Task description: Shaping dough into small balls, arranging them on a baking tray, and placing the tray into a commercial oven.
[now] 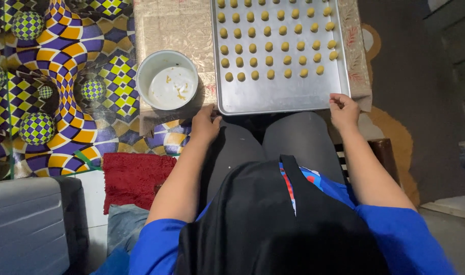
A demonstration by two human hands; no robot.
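Note:
A silver baking tray lies on a low table in front of my knees, with several small yellow dough balls set in rows on its far part. My left hand grips the tray's near left corner. My right hand holds the near right corner, fingers curled on the rim. The near part of the tray is bare metal.
A white bowl with dough scraps stands left of the tray on a beige patterned cloth. A bright purple, orange and yellow patterned mat covers the floor at left. A red rug and a grey case lie near left.

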